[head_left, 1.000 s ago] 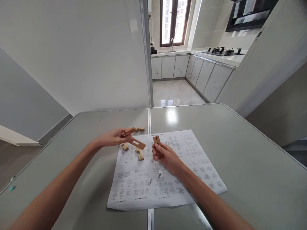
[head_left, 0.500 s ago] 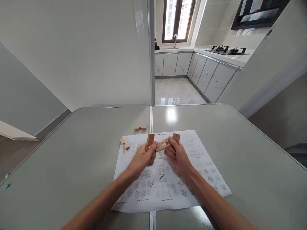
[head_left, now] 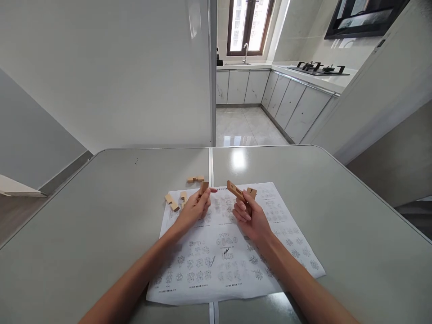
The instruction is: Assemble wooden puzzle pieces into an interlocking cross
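Observation:
My left hand [head_left: 195, 208] is closed around a short wooden puzzle piece [head_left: 203, 186] that sticks up above its fingers. My right hand [head_left: 249, 216] grips two wooden pieces: a long flat bar [head_left: 235, 190] slanting up to the left and a shorter block [head_left: 251, 193] behind it. Both hands hover just over a printed instruction sheet [head_left: 232, 256] covered in small diagrams. Loose wooden pieces lie left of my left hand: one on the table [head_left: 172, 202], one on the sheet's corner [head_left: 183, 196], and a small one farther back [head_left: 195, 179].
The grey table [head_left: 84, 234] has a seam running down its middle and rounded far corners. Behind it stands a white wall, and a doorway opens onto a kitchen with cabinets [head_left: 270, 90], a sink and a hob.
My hands were joined on the long bar half a second ago and have drawn apart. The bar stays in my right hand, and my left hand keeps one short piece.

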Demonstrator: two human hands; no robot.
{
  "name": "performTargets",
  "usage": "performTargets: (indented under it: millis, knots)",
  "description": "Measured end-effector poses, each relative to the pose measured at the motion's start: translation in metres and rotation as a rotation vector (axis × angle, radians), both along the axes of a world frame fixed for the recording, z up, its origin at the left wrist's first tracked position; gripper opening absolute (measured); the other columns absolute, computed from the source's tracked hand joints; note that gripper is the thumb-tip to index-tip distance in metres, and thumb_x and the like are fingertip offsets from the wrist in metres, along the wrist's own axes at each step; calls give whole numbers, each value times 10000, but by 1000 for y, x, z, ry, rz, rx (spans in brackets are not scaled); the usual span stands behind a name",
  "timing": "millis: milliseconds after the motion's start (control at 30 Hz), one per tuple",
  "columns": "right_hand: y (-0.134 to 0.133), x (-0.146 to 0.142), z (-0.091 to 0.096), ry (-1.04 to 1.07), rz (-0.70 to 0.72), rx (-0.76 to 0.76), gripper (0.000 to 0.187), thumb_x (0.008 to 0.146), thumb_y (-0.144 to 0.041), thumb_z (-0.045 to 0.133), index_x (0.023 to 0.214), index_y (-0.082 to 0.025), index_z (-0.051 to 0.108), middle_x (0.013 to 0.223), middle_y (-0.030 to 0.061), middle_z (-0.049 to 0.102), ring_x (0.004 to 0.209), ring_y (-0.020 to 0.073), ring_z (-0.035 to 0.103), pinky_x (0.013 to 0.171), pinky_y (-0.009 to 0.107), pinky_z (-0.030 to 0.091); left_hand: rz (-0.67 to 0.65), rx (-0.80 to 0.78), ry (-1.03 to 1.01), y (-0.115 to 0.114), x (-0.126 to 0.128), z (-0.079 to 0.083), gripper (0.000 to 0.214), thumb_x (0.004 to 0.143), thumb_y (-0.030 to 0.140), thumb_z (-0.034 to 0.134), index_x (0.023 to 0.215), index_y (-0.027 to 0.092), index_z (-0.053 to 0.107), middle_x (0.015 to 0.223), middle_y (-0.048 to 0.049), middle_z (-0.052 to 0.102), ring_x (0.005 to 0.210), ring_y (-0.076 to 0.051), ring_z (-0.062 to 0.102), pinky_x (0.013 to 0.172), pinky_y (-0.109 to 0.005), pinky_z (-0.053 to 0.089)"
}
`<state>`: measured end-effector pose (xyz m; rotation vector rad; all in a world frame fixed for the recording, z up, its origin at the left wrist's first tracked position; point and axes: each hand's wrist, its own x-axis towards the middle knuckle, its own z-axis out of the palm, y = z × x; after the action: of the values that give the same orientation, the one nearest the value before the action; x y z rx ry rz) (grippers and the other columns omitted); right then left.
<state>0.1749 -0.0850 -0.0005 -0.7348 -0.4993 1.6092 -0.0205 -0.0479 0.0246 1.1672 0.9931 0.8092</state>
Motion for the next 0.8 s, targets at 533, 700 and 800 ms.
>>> performTargets:
  millis: [533,700,800]
  knots:
    - [-5,-6,3,-74,8,27,224,920,-460,799,1015,-270,728,764,-70,615,427,27,234,475,208,462,-342,-143,-362,-22,7,-16,364,1010,461,651,1208,204,485,1137,-112,676,714,-168,721,569,-276,539]
    - [-4,-7,6,-127,-14,-4,274,921,-518,778,1040,-275,728,702,-67,555,439,44,239,410,188,369,-273,-133,-281,-22,9,-15,391,1013,534,606,1186,191,532,983,-49,676,515,-91,633,443,-224,477]
    - [-6,-9,6,-204,-12,16,285,947,-522,746,1068,-265,735,761,-46,574,462,41,233,397,180,287,-229,-149,-284,-23,8,-13,404,1018,578,566,1169,204,535,771,47,586,388,-34,451,370,-182,329]
